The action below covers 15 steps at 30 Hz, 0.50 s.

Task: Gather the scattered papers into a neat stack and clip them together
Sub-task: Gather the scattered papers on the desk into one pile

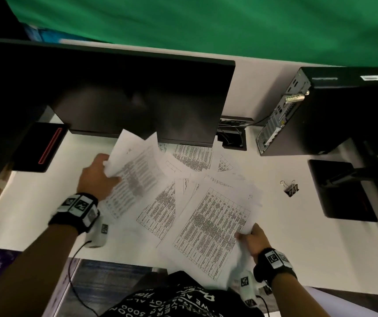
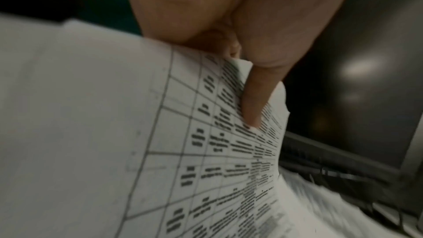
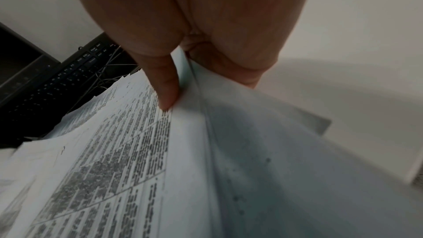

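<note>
A white desk (image 1: pixel 297 236) is backed by a green cloth (image 1: pixel 206 21); a dark monitor (image 1: pixel 119 92) stands at left, a computer case (image 1: pixel 320 110) at right. At left, a lifted sheaf (image 1: pixel 135 165) is pinched by the left hand (image 1: pixel 96 175), thumb on top. Printed table sheets (image 1: pixel 192 156) are fanned across the centre. At right, the near sheets (image 1: pixel 210 225) are gripped at their corner by the right hand (image 1: pixel 255 241). A black binder clip (image 1: pixel 289 188) lies apart, further right. A keyboard (image 3: pixel 57 79), hidden overhead, is revealed by the right wrist view.

Printed text on papers (image 1: pixel 208 227) too blurred to read, keyboard (image 3: pixel 57 82) partly covered
</note>
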{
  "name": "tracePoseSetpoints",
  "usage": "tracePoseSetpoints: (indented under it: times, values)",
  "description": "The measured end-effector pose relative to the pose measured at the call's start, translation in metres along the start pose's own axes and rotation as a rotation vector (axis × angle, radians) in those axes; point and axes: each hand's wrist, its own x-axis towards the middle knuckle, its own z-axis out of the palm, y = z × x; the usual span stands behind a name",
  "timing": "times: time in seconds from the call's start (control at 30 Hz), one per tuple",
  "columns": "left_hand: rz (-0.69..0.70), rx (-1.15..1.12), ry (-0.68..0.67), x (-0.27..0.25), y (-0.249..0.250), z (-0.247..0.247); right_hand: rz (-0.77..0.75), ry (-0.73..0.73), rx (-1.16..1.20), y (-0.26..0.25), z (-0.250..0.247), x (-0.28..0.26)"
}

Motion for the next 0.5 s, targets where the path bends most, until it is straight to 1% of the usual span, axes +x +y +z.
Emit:
tracePoseSetpoints:
  times: [0.1, 0.13, 0.17, 0.23, 0.27, 0.3, 0.33, 0.37, 0.4, 0.5]
  values:
    - [0.149, -0.047, 0.017, -0.012, 0.023, -0.043, 0.033, 0.029, 0.068, -0.003, 0.000, -0.005]
    - [0.188, -0.110, -0.001, -0.014, 0.028, -0.055, 0.038, 0.044, 0.081, -0.003, -0.001, -0.007]
    - [0.211, -0.244, -0.039, -0.016, 0.032, -0.064, 0.046, 0.065, 0.087, -0.003, -0.002, -0.010]
    - [0.225, -0.634, -0.150, -0.018, 0.037, -0.070, 0.057, 0.088, 0.115, -0.003, -0.005, -0.012]
    - [0.199, -0.807, -0.199, -0.018, 0.037, -0.068, 0.063, 0.083, 0.128, -0.004, -0.006, -0.014]
    - [0.156, -0.931, -0.249, -0.017, 0.037, -0.061, 0.066, 0.083, 0.136, -0.006, -0.007, -0.017]
    - [0.110, -0.987, -0.290, -0.015, 0.034, -0.050, 0.066, 0.081, 0.136, -0.007, -0.008, -0.019]
    - [0.073, -0.977, -0.316, -0.012, 0.030, -0.036, 0.060, 0.089, 0.155, -0.008, -0.008, -0.021]
    - [0.043, -0.909, -0.317, -0.010, 0.024, -0.019, 0.056, 0.096, 0.174, -0.008, -0.008, -0.022]
    - [-0.079, -0.584, -0.275, -0.009, 0.003, 0.038, 0.051, 0.096, 0.207, -0.009, -0.005, -0.025]
